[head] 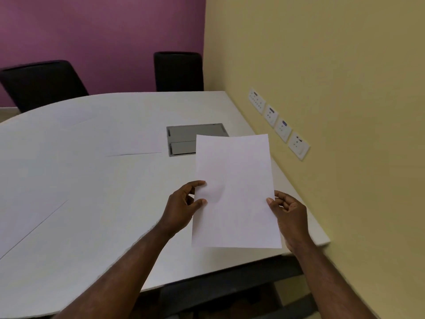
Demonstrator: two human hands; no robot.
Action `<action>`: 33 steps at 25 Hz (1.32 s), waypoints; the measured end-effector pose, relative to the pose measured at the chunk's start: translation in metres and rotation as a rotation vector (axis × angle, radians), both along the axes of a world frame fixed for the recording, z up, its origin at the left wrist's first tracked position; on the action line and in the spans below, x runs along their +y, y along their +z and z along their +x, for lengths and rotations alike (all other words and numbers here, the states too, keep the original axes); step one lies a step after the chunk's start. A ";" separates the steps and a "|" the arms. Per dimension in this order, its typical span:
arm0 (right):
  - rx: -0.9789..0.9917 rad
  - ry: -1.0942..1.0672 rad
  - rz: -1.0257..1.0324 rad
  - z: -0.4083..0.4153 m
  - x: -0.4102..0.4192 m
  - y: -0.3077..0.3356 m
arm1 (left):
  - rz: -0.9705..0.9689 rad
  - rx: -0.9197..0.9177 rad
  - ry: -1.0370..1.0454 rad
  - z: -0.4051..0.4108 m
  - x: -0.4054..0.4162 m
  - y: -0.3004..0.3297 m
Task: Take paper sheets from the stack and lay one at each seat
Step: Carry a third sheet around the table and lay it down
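Observation:
A blank white paper sheet [236, 192] is held above the near right part of the white table [92, 203]. My left hand [184, 206] pinches its left edge between thumb and fingers. My right hand [289, 212] grips its right edge. More white paper [135, 143] lies flat on the table left of the grey hatch; whether it is one sheet or a stack I cannot tell. A faint sheet outline [76, 113] shows near the far left chair.
A grey cable hatch [184, 137] is set into the table, partly hidden by the held sheet. Two black chairs [43, 84] [178, 71] stand at the far side against a purple wall. A yellow wall with several sockets [278, 123] runs along the right table edge.

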State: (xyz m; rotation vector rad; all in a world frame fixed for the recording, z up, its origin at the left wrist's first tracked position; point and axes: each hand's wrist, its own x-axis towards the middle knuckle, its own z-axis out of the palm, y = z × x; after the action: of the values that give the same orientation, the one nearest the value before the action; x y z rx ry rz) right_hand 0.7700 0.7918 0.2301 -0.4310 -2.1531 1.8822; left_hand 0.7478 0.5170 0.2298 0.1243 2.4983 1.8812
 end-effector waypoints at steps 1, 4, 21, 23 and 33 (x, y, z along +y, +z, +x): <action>-0.021 0.037 0.006 -0.014 0.001 -0.007 | -0.016 -0.011 0.025 -0.008 0.001 -0.007; -0.068 0.121 0.035 -0.052 0.006 -0.031 | -0.084 -0.027 0.082 -0.030 0.006 -0.025; -0.339 0.419 0.383 -0.176 0.029 -0.216 | -0.372 -0.366 0.229 -0.123 0.042 -0.202; -0.356 0.424 0.410 -0.177 0.028 -0.226 | -0.391 -0.368 0.227 -0.125 0.042 -0.212; -0.357 0.446 0.755 -0.170 0.031 -0.240 | -0.734 -0.324 0.093 -0.109 0.036 -0.240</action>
State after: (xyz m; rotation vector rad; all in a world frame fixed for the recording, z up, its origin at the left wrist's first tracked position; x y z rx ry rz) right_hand 0.6000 0.8223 -0.0095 -0.1302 -3.1783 1.0338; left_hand 0.6386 0.5528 -0.0101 -0.2816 2.7776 0.8020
